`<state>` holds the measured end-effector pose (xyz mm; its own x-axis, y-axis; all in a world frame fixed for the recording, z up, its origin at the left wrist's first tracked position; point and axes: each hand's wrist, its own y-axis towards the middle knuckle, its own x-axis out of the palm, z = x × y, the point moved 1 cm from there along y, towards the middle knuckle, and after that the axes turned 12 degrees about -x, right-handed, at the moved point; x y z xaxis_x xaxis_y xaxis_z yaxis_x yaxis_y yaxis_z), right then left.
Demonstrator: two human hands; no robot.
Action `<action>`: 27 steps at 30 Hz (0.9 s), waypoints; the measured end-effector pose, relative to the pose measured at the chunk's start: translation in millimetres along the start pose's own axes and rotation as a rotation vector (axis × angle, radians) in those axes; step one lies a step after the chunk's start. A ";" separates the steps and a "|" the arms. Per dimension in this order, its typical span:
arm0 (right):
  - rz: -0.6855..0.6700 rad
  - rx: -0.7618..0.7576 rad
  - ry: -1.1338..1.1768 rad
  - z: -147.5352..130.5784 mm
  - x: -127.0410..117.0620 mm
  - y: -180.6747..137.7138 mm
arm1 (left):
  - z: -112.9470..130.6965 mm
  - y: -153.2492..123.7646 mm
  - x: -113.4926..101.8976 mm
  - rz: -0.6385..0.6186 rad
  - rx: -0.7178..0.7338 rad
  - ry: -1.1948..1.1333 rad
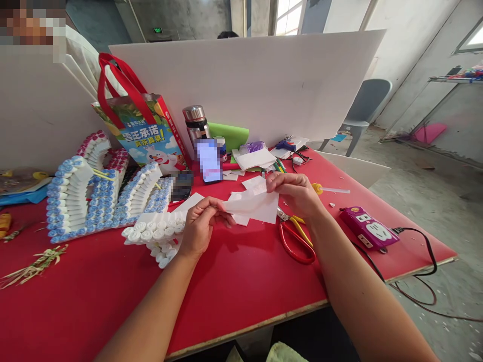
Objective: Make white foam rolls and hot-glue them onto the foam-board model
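Observation:
A thin white paper sheet (256,205) is stretched between my two hands above the red table. My left hand (202,223) pinches its left end. The upper right corner is gripped between the thumb and fingers of my right hand (294,191). Under and behind the sheet lie more white paper pieces (255,184). Pliers with red and yellow handles (297,257) rest just below my right hand. Beside my left wrist stands a piece built of white rolled flowers (151,231), partly hidden by that hand.
Blue-and-white flower-covered forms (70,201) stand at left, by a colourful bag (151,131). A phone (209,163) leans before a steel flask (195,120). A purple power socket (368,229) with a black cable sits right. A white board (256,85) borders the table's back.

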<state>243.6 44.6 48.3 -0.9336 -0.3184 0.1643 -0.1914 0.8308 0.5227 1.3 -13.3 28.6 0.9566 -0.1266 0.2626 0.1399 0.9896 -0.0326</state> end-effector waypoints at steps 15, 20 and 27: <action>-0.608 0.515 0.210 10.3 46.0 -17.3 | -5.3 -0.5 1.5 -0.192 -0.104 0.198; -0.676 0.500 0.194 11.9 44.8 -18.1 | -7.8 0.6 -2.2 -0.197 -0.082 0.236; -0.642 0.488 0.050 12.2 36.0 -15.4 | -3.4 1.3 5.7 -0.044 -0.081 0.334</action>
<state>209.3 25.9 35.9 -0.5844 -0.8115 -0.0010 -0.8070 0.5811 0.1053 7.8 -13.0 26.8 0.9783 -0.1971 -0.0645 0.1895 0.9759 -0.1080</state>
